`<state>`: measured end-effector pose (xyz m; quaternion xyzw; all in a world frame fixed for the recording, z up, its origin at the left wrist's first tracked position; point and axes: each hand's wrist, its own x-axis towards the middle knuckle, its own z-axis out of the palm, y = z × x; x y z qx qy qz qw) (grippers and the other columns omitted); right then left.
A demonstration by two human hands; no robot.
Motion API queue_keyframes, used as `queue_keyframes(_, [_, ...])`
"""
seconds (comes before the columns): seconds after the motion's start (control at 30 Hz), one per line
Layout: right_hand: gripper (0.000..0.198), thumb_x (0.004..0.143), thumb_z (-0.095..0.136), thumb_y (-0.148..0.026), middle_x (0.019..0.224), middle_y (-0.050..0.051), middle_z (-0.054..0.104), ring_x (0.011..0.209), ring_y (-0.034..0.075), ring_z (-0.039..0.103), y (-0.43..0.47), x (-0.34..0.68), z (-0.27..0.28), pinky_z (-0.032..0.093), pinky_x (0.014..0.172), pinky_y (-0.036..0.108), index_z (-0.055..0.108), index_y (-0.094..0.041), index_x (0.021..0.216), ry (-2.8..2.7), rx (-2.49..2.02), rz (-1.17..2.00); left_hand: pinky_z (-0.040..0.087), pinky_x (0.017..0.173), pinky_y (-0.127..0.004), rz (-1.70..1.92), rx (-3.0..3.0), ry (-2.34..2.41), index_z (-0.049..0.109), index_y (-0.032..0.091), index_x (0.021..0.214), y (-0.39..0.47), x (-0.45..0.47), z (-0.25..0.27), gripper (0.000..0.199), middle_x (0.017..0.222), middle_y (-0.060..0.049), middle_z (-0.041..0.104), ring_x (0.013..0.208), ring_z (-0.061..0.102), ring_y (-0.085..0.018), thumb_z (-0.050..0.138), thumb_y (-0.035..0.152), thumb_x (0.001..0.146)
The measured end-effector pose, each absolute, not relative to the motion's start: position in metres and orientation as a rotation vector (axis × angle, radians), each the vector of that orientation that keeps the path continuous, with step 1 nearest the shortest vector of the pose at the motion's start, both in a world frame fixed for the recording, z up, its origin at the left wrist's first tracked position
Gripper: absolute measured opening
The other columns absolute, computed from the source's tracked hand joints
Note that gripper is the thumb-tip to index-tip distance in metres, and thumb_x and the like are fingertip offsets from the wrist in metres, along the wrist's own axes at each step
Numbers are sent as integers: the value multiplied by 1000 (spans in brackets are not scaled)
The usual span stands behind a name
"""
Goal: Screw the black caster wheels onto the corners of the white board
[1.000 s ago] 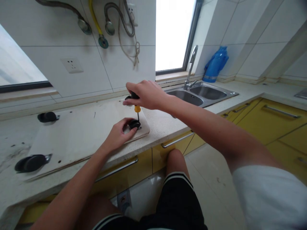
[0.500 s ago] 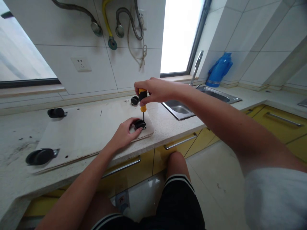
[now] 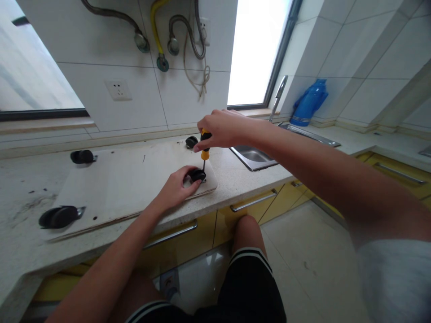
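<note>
My right hand (image 3: 218,130) is wrapped round the handle of a yellow and black screwdriver (image 3: 205,154), held upright with its shaft pointing down. The tip meets the mounting plate of a black caster wheel (image 3: 197,175) at the near right corner of a white board (image 3: 117,184); the screw itself is too small to make out. Fingers and thumb of my left hand (image 3: 175,188) grip that caster from the left. Other black casters sit at the board's remaining corners: one far right (image 3: 191,142), one far left (image 3: 82,157), one near left (image 3: 61,217).
The board lies on a pale countertop (image 3: 232,175) above yellow drawers (image 3: 249,202). To the right are a steel sink (image 3: 254,154) with a tap (image 3: 278,96) and a blue thermos flask (image 3: 309,103). Hoses (image 3: 158,31) and a socket (image 3: 118,90) are on the tiled wall behind.
My right hand has turned on the screwdriver handle, its fingers now in a different pose. My left hand stays on the caster. The whole view has shifted slightly.
</note>
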<state>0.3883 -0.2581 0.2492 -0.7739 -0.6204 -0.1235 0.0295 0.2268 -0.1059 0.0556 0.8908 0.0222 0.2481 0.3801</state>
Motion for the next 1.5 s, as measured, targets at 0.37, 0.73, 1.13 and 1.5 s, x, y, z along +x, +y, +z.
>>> queue_keyframes(0.37, [33,90,99,-43,82,1,69,75,21,64,-253,398,252,49,73,39,74,-27,102,-2008,-2184,-53,63,107,-53,632,2281,63,73,20,134,-106,226,56,49,129,-15,83,114,80,-34,76,51,96])
queue_keyframes(0.73, [37,97,88,-49,115,9,77,107,28,70,-249,402,239,52,95,42,70,-23,116,-2007,-1908,-55,63,107,-52,629,2287,105,73,20,132,-110,225,58,46,125,-13,83,112,79,-32,76,48,96])
queue_keyframes(1.13, [21,108,68,-32,74,-6,64,69,11,64,-209,421,165,51,79,27,57,-24,91,-1603,-1192,-170,63,106,-50,635,2366,139,71,22,130,-108,223,55,40,124,-10,82,112,78,-30,76,46,98])
queue_keyframes(1.5, [34,111,64,-41,87,-8,47,83,9,47,-191,393,156,47,89,22,49,-25,85,-1560,-907,-54,66,98,-47,621,2413,251,70,23,126,-113,220,61,41,115,-8,83,105,80,-29,79,47,96])
